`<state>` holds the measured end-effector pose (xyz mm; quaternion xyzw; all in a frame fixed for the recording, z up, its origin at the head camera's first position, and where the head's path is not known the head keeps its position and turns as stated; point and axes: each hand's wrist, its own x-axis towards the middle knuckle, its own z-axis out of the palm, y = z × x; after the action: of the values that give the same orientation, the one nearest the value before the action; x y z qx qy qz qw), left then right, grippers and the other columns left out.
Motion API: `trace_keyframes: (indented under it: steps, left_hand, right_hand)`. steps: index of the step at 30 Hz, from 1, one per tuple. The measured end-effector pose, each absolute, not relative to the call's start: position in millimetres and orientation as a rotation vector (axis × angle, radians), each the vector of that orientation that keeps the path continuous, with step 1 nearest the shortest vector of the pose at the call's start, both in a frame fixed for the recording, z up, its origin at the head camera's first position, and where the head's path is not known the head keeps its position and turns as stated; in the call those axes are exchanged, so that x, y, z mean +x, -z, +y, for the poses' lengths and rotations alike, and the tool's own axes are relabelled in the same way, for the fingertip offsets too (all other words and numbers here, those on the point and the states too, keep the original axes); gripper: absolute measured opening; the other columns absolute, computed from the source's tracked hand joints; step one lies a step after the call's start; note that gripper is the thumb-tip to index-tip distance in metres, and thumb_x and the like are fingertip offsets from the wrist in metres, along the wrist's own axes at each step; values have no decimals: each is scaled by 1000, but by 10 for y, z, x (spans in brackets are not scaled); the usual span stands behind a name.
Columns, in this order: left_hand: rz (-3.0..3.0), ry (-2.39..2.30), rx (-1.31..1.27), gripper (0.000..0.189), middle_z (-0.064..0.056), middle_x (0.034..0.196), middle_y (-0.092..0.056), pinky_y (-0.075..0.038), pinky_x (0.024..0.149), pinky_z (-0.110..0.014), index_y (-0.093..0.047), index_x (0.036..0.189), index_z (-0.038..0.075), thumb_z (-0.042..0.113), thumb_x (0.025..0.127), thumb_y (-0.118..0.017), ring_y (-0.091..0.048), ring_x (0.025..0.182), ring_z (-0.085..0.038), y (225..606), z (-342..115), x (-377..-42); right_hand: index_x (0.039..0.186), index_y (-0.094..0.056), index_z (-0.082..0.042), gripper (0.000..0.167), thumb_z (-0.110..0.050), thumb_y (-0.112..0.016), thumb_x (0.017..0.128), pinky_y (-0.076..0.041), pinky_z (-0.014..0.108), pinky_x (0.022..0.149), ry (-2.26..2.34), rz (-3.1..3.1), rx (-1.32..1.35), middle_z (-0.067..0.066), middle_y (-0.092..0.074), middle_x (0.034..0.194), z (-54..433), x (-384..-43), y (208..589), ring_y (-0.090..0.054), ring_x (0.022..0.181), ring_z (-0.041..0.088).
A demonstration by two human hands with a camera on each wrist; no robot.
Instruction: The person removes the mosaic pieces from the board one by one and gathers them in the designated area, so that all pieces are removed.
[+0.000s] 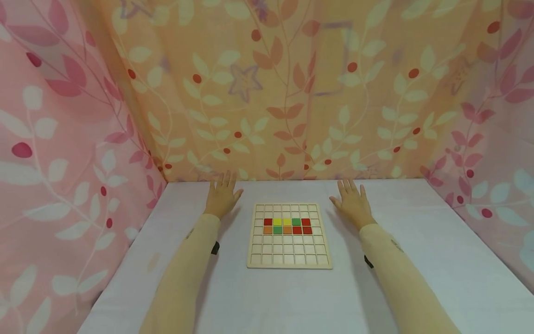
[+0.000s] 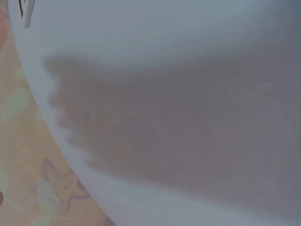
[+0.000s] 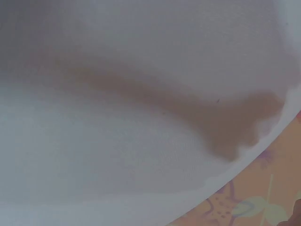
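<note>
A square pale wooden grid board (image 1: 289, 266) lies on the white table, between the two forearms. Two rows of coloured square tiles fill some of its cells: red, yellow, yellow, green, red in the far row, then orange, green, orange, red, red (image 1: 307, 230) in the near one. My left hand (image 1: 221, 199) is stretched out beyond the board's left side, fingers straight and spread, palm down. On the right, my right hand (image 1: 352, 204) mirrors it with straight fingers. Neither hand holds anything. Both wrist views show mainly hand and arm shadows on the cloth.
White cloth covers the table (image 1: 267, 301). A yellow floral curtain (image 1: 292, 116) hangs along the far edge, with pink floral curtains at the left (image 1: 62, 153) and right (image 1: 496, 139). Dark small pieces (image 1: 215, 248) sit at the inner side of each sleeve.
</note>
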<state>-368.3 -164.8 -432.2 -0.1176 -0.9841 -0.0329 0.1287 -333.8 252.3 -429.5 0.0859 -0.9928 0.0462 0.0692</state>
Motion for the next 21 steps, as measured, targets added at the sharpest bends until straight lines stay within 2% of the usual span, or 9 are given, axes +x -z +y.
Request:
trace_keyframes:
  steps: [13,21]
  left_hand:
    - [-2897,131,-377,68,-14,167,-13,-11,124,-63,-17,160,11,48,106,-35,-14,154,-36,4301,-1661,-3656]
    - [-2901,132,-368,69,-13,167,-13,-12,124,-61,-17,160,12,50,105,-34,-15,154,-36,4260,-1677,-3603]
  right_hand:
    - [155,-22,5,74,-45,-41,103,-5,62,124,-215,-2985,293,26,-16,163,2540,-3304,4299,-13,152,41]
    - [155,-21,4,76,-48,-40,103,-5,61,125,-214,-3006,322,25,-14,163,2560,-3314,4330,-12,152,41]
